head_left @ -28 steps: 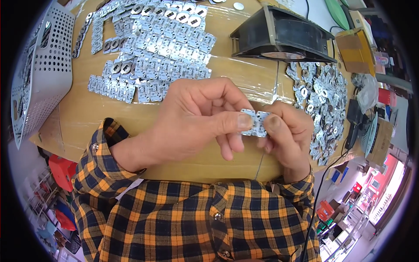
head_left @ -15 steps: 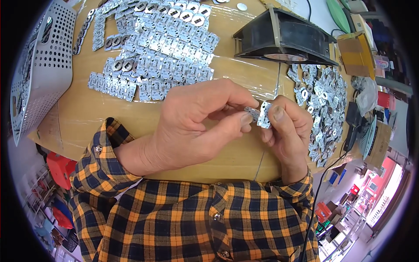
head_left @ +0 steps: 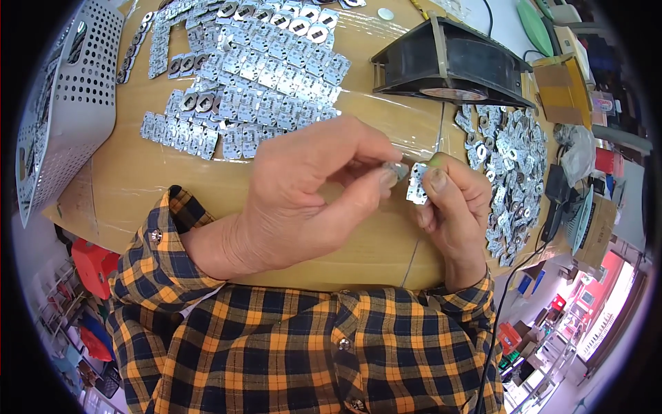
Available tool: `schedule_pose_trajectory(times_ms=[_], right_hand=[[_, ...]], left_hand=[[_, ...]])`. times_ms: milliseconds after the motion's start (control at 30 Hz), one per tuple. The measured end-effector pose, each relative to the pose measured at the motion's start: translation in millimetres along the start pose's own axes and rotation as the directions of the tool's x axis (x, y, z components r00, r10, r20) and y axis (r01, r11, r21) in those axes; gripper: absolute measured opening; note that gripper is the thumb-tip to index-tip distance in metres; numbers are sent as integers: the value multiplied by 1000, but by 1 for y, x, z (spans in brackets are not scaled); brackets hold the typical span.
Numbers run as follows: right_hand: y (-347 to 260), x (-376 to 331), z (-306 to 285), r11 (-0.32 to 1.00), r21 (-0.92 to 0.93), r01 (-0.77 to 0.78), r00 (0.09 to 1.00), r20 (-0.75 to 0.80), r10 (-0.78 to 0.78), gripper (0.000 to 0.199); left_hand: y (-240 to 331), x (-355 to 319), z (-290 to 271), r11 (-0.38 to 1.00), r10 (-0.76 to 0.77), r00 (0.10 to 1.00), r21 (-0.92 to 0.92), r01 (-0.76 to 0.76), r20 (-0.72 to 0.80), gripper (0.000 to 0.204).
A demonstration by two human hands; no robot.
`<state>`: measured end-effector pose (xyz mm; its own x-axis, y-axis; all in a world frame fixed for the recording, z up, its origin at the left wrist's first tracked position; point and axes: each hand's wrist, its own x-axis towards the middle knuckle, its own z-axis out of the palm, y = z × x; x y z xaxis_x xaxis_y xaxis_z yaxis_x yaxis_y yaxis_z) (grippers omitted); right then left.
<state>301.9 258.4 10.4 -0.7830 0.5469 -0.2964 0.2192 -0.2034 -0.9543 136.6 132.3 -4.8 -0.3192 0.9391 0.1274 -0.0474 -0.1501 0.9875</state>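
Observation:
In front of my chest, my left hand [head_left: 303, 196] pinches a small metallic circuit board piece [head_left: 396, 170] between thumb and fingertips; the piece is partly blurred. Close beside it, my right hand [head_left: 458, 203] grips another small circuit board [head_left: 416, 185], silvery with dark spots, held upright under the thumb. A narrow gap separates the two pieces. Beyond my left hand lie rows of joined circuit board panels [head_left: 276, 76], some with round metal parts on them. To the right of my right hand spreads a heap of loose small boards [head_left: 514, 179].
A grey perforated plastic basket [head_left: 93, 90] filled with boards stands at the left. A black fan [head_left: 462, 58] sits at the back right of the brown tabletop [head_left: 331, 265]. Cardboard boxes [head_left: 562, 86] and a black cable [head_left: 502, 310] lie along the right side.
The board piece in my left hand has come away from the one in my right, moving slightly left and up. My right hand has hardly moved.

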Motion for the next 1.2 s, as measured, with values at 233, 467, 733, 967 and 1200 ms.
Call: schedule_pose_trajectory(times_ms=[233,467,733,967,1200], right_hand=[[-3,1,2,998,-54,-19,996,-88,15,30],[-11,8,-17,549,-827,118,913,-127,-388,24],[-8,6,-26,514,-858,-3,837,-283,-468,26],[-19,-6,2,949,-306,76,994,-51,-96,22],[-12,-4,0,951,-278,135,989,-12,-144,24]], left_hand=[[-7,8,-4,910,266,957,299,-288,115,21],[-2,2,4,997,-76,997,17,76,8,16],[1,8,-1,897,-320,946,-306,320,51,14],[1,5,1,892,-329,940,-298,341,91,11],[7,6,-1,910,-351,930,-195,366,111,8]])
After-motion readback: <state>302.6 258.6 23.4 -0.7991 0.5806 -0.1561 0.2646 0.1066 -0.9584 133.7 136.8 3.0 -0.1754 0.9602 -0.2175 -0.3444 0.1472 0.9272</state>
